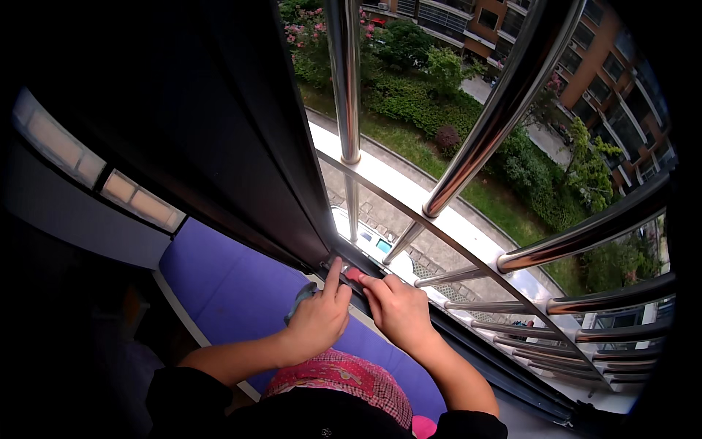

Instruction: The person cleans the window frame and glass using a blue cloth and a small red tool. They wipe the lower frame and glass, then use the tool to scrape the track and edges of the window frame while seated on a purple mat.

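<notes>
My left hand (318,320) is at the lower corner of the dark window frame (322,256). Its index finger stretches toward the corner, while the other fingers curl round a blue-grey thing (300,301), perhaps a cloth, mostly hidden by the hand. Just to the right, my right hand (401,307) pinches a small red piece (354,274) between thumb and fingers. That piece lies against the dark window track (468,333), close to the left index finger. Its exact kind is too small to make out.
Shiny metal bars (468,132) and a white-lit rail (409,197) stand outside the window. A purple padded sill (227,285) runs along the inside. A pink patterned cloth (344,377) covers my lap. Below outside are shrubs (417,99), a path and brick buildings.
</notes>
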Motion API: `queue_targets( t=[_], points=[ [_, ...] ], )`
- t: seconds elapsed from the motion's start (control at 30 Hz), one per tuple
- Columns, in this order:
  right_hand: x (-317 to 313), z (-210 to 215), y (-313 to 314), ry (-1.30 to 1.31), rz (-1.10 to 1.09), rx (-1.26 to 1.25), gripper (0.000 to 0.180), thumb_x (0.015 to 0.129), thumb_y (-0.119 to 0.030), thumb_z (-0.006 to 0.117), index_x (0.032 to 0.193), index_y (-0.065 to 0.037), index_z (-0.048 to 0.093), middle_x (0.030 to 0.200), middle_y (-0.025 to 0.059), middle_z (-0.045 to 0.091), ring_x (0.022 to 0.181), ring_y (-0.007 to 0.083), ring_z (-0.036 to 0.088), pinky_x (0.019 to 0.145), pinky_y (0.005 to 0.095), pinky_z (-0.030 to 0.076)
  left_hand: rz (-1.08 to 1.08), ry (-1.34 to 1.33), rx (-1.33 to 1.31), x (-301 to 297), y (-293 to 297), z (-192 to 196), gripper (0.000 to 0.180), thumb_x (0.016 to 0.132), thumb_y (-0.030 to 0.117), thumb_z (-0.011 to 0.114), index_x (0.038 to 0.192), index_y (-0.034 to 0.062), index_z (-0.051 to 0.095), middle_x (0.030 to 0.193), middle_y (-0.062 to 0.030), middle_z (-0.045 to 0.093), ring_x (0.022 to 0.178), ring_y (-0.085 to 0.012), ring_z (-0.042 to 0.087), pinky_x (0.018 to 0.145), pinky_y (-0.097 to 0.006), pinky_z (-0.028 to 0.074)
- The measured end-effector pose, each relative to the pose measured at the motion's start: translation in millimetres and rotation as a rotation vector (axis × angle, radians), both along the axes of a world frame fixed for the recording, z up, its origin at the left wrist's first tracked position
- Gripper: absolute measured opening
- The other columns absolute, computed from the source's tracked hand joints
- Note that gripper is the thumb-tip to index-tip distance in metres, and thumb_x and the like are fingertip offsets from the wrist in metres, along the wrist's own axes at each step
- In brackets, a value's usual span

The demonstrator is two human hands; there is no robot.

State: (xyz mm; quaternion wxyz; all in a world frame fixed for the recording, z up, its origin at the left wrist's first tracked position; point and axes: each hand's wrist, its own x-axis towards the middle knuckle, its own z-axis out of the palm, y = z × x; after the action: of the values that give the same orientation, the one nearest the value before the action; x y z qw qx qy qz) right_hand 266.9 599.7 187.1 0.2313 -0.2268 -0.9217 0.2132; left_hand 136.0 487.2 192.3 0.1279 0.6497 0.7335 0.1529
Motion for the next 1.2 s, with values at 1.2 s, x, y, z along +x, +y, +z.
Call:
queue_targets(
  t=[1.2],
  points=[
    [74,7,21,0.465,-0.389,-1.048,0.023,0.096,-0.016,0.046,0.109,0.000,0.057,0.066,-0.0026,0.044,0.053,0.0040,0.036,0.048,0.0181,0.031,0.160,-0.299,0.188,-2,-56,19,0.029,0.075,0.010,0.064,0.101,0.0035,0.053,0.131,-0.0227,0.041,0.084,-0.0389,0.060,0.071,-0.039,0.051]
  ],
)
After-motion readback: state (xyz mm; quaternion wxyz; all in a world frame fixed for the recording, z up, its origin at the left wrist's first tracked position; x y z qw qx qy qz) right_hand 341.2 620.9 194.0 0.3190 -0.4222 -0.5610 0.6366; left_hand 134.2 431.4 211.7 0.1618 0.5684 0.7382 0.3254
